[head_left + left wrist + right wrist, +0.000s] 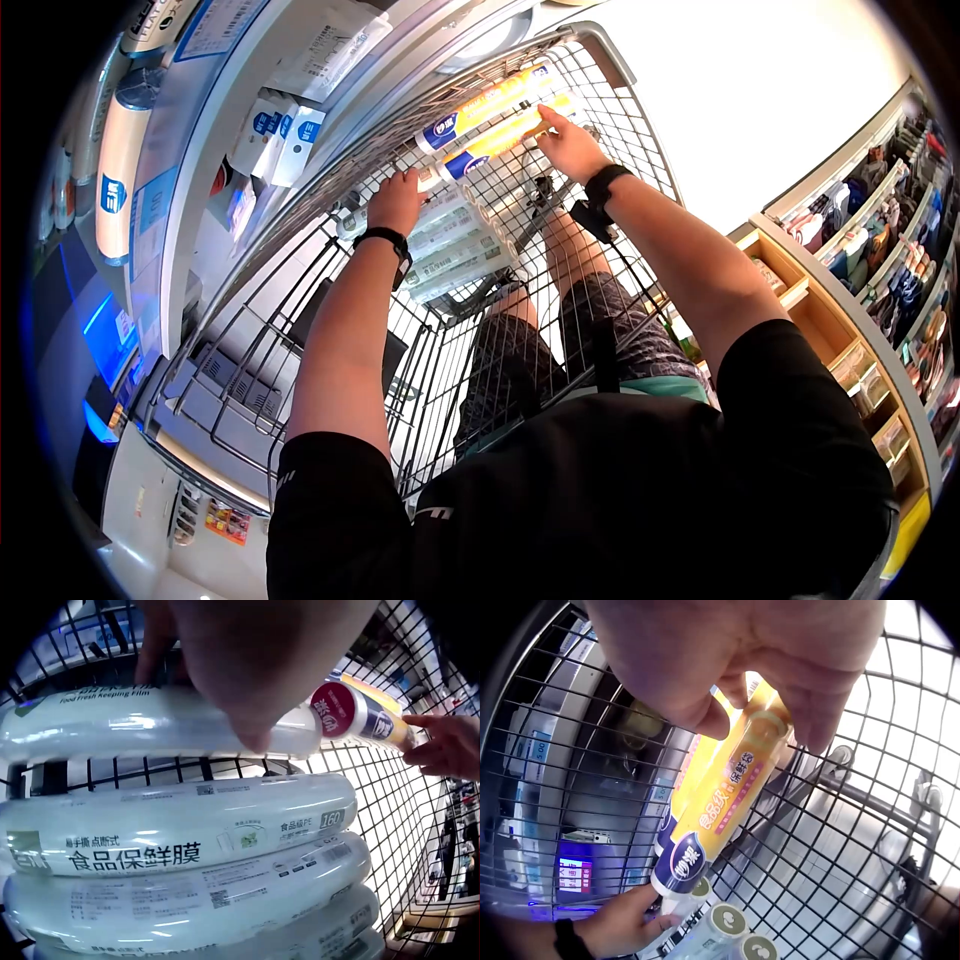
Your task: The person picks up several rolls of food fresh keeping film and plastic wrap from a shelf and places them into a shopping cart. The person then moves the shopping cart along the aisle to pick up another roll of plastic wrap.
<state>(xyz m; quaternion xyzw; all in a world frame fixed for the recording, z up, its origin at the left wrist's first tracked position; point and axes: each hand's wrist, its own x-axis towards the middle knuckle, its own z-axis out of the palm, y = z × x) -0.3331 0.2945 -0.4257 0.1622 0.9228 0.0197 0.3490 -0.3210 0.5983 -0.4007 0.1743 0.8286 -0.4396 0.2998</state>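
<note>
Two yellow rolls with blue ends lie side by side in a wire cart; my right hand (575, 148) pinches the far end of the nearer yellow roll (505, 137), thumb and fingers on either side of it in the right wrist view. My left hand (396, 205) grips a white cling film roll (172, 724) from above, its end against the yellow roll's red cap (334, 710). Several more white rolls (180, 836) lie stacked beside it. The second yellow roll (485, 105) rests along the cart's shelf side.
The cart's wire rim (655, 150) surrounds the rolls. Store shelves with packaged goods (298, 145) stand close on the left. Wooden bins (820, 310) and racks of folded goods (880, 230) are on the right. My legs show beneath the wire.
</note>
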